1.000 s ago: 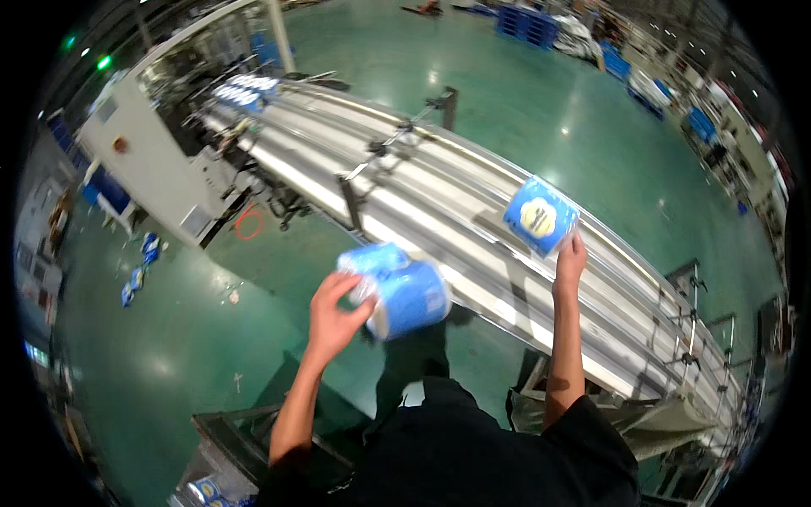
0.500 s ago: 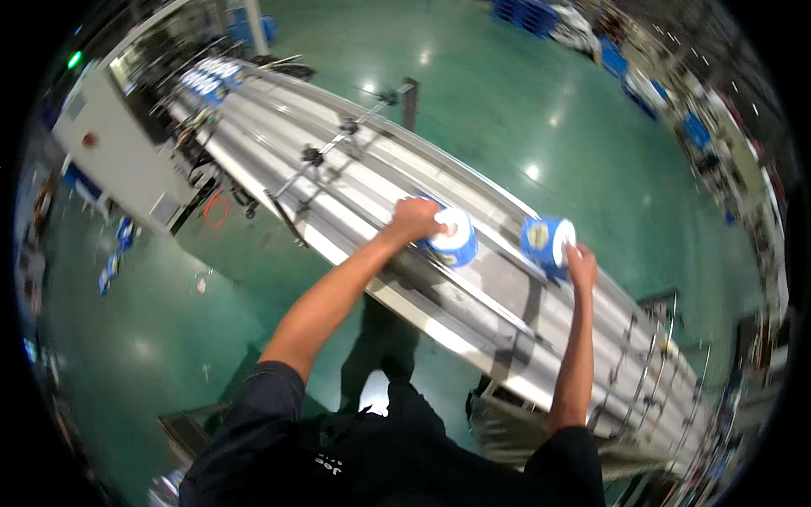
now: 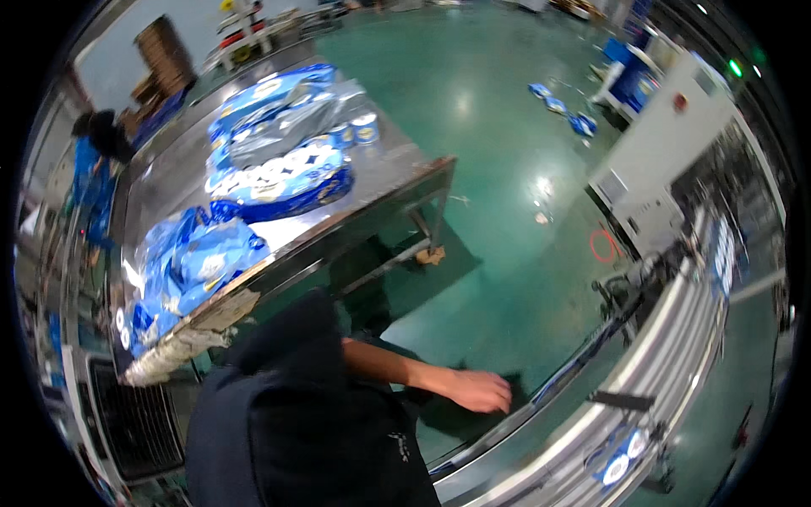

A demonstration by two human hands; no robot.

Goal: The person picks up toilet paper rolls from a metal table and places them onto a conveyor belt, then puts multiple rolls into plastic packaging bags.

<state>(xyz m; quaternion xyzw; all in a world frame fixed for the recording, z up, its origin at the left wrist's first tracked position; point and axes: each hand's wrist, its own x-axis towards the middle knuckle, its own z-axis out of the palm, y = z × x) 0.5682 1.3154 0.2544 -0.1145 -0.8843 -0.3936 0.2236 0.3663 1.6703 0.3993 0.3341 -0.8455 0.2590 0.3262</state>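
My right hand [image 3: 481,390] hangs low beside my dark-clothed body, fingers loosely stretched, holding nothing. It is just above the near rail of the roller conveyor [image 3: 676,355], which curves along the lower right. Two blue and white round packs [image 3: 621,456] lie on the conveyor, well to the right of and below that hand. Ahead, at the upper left, stands a steel table [image 3: 384,207] carrying large blue and white wrapped bundles [image 3: 279,165] and more blue bags [image 3: 198,262]. My left hand is out of view.
A white machine cabinet [image 3: 667,160] stands at the right on the green floor [image 3: 498,135]. Several blue packs [image 3: 557,106] lie on the floor near it, and a red ring [image 3: 604,245] too. A person in blue [image 3: 93,160] is at the far left. A dark grille [image 3: 139,422] sits at the lower left.
I have turned away from the conveyor toward the steel table. Both hands have let go of the blue packs, which stay on the conveyor; my right arm has dropped, and the left left the view.
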